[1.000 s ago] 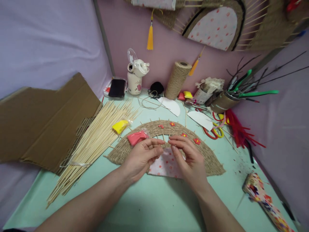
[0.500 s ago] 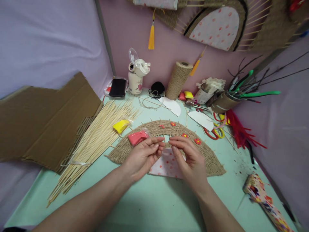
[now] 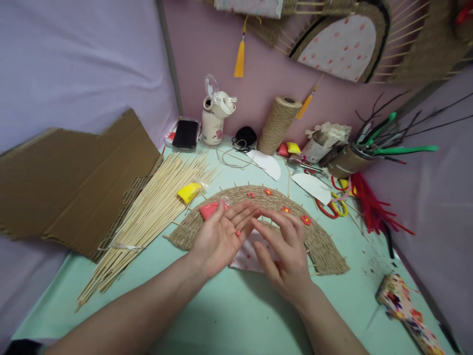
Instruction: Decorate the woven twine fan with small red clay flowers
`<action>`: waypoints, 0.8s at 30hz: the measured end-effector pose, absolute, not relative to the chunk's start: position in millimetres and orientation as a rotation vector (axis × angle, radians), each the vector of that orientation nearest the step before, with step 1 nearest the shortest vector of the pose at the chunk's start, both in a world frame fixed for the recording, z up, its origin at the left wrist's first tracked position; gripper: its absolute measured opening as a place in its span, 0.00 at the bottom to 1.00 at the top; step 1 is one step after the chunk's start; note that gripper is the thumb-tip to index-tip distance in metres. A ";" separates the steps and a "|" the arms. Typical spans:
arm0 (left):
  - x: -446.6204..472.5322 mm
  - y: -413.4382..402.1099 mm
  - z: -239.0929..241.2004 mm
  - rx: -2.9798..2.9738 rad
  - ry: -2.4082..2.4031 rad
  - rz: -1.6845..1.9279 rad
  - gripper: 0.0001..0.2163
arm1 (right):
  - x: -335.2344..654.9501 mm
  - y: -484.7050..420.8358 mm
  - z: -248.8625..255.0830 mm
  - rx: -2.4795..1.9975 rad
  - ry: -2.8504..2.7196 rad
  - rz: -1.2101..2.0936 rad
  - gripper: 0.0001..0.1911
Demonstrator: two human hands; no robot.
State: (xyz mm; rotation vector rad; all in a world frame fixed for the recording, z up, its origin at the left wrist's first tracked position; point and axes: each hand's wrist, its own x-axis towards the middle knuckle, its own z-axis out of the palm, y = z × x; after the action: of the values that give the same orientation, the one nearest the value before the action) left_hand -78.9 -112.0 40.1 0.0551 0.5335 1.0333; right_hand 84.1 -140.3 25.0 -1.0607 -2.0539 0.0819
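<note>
My left hand [image 3: 221,236] is palm up with its fingers stretched out, and a tiny red ball of clay [image 3: 238,232] rests on it. Over its fingertips, my right hand [image 3: 283,246] is curved with thumb and fingers apart, holding nothing visible. Both hands are above a woven twine fan [image 3: 325,246] decorated with several red clay flowers [image 3: 305,220]. A dotted white cloth panel [image 3: 246,259] at the fan's base is partly hidden by my hands. A red clay packet [image 3: 209,210] lies on the fan behind my left hand.
To the left lie a bundle of thin sticks [image 3: 148,222], a yellow clay packet [image 3: 189,192] and cardboard [image 3: 84,182]. Along the back stand a white bottle [image 3: 213,125], a twine spool [image 3: 278,125] and a tool holder [image 3: 345,160]. A glue gun [image 3: 402,301] lies at right, near scissors [image 3: 327,209].
My left hand has opened flat from a half-curled pose, showing the small clay ball. The right hand's fingers have spread and moved over the left fingertips. The view has shifted slightly.
</note>
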 end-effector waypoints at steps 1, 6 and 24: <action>-79.4 -112.1 41.1 0.065 0.511 1.036 0.24 | 83.9 -140.5 24.3 -1.066 -2.104 0.038 0.21; -79.7 -114.2 45.1 0.094 0.477 1.052 0.29 | 78.1 -143.0 22.1 -1.099 -2.237 -0.046 0.21; -83.9 -113.9 41.9 0.051 0.352 0.965 0.30 | 64.8 -147.1 20.8 -1.040 -2.421 0.016 0.26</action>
State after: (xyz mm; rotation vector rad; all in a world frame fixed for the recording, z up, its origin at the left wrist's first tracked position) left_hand -83.9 -113.9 41.9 0.0510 0.3522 0.9654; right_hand 64.8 -147.1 20.8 -1.0395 -2.4206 0.0161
